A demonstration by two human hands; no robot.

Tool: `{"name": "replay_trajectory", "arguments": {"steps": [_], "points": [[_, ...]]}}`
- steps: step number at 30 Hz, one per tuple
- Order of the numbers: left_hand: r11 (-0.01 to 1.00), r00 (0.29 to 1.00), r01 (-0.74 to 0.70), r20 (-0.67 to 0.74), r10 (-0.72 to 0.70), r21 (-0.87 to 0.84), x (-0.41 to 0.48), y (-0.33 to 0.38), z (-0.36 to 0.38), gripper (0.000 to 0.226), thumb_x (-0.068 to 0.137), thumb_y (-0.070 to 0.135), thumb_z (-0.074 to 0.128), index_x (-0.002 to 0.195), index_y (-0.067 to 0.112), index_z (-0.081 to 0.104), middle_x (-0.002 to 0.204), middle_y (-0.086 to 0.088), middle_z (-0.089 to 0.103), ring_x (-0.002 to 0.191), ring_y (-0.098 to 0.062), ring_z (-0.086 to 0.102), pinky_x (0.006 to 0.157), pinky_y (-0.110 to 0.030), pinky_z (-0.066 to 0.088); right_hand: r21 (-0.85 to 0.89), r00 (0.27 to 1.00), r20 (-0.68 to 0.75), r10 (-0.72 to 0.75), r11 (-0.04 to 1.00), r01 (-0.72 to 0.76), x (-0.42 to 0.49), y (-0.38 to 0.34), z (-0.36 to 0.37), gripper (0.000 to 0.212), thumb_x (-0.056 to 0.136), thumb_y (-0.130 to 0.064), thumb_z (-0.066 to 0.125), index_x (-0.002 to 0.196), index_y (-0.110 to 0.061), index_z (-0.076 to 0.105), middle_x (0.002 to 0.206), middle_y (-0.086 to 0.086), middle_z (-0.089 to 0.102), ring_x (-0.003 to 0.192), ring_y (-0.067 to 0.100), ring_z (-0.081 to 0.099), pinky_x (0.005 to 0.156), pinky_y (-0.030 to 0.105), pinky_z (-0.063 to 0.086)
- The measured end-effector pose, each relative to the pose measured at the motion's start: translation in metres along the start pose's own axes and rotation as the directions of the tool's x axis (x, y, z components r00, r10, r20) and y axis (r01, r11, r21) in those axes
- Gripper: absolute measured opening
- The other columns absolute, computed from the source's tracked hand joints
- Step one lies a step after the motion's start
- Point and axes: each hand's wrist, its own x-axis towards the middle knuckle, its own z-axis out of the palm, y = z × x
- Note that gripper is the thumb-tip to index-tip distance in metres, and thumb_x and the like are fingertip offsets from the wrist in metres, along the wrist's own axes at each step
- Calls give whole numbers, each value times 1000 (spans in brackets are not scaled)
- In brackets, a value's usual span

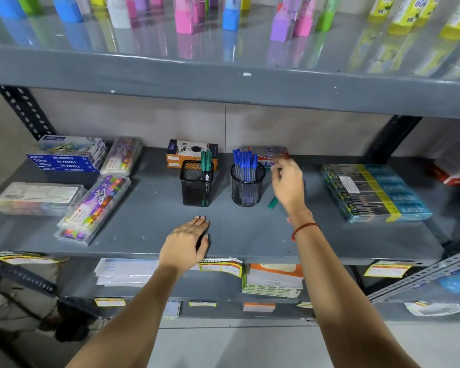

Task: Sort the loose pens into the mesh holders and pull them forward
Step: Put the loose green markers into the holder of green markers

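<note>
Two hands work the shelf (pixel 144 229): left hand (pixel 185 247) rests flat and empty at its front edge. Farther in, a loose green pen (pixel 273 202) lies beside the round holder (pixel 247 185). Right hand (pixel 287 185), fingers curled with no clear grasp, hovers over it; sorting seems unfinished, so likely pinch it next toward the square holder (pixel 197 183).

Left of the left hand lie stacked blue oil pastel boxes (pixel 64 163) and clear crayon cases (pixel 96 205). Beyond the hands, against the back wall, stands an orange carton (pixel 190 151), and right of the right hand lies a teal-and-yellow pencil pack (pixel 375 192). Coloured bottles (pixel 183 17) line the shelf above both hands.
</note>
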Motion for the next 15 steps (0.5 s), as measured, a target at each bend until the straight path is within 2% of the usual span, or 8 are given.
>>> {"name": "replay_trajectory", "arguments": {"steps": [2, 4, 7, 10, 15], "points": [[1000, 1000, 5, -4, -5, -5, 0, 0, 0, 50, 84, 35, 36, 112, 7, 66, 117, -10, 66, 110, -23, 60, 90, -38, 46, -67, 988, 153, 23, 998, -13, -8, 22, -4, 26, 90, -2, 45, 106, -6, 66, 112, 19, 64, 103, 36, 60, 91, 45, 51], [1000, 1000, 5, -3, -5, -6, 0, 0, 0, 50, 84, 35, 36, 112, 7, 66, 117, -10, 66, 110, -23, 60, 90, -37, 46, -179, 940, 342, 21, 983, 43, -19, 38, -6, 33, 89, 5, 44, 110, -7, 65, 117, 19, 63, 109, 36, 58, 98, 44, 48], [1000, 1000, -4, 10, 4, 1, 0, 1, 0, 51, 84, 36, 35, 115, 8, 65, 118, -10, 65, 111, -24, 59, 91, -39, 46, -328, 830, 553, -77, 895, 302, -36, 45, -4, 51, 85, 14, 42, 128, -11, 53, 132, 14, 56, 127, 32, 44, 107, 43, 38], [1000, 1000, -2, 9, 2, -16, 0, 0, 1, 53, 85, 38, 34, 118, 9, 63, 122, -10, 63, 115, -24, 56, 92, -40, 45, -395, 743, 655, -136, 777, 490, -42, 42, -3, 59, 82, 19, 42, 133, -12, 48, 137, 11, 51, 133, 29, 38, 109, 42, 37], [999, 997, -11, 71, 13, -33, 3, -3, 4, 58, 87, 41, 27, 127, 10, 56, 133, -9, 54, 128, -25, 43, 104, -40, 31, -462, 680, 700, -219, 588, 664, -47, 24, -2, 53, 76, 18, 57, 124, -4, 49, 123, 13, 56, 121, 28, 45, 96, 36, 48]]}}
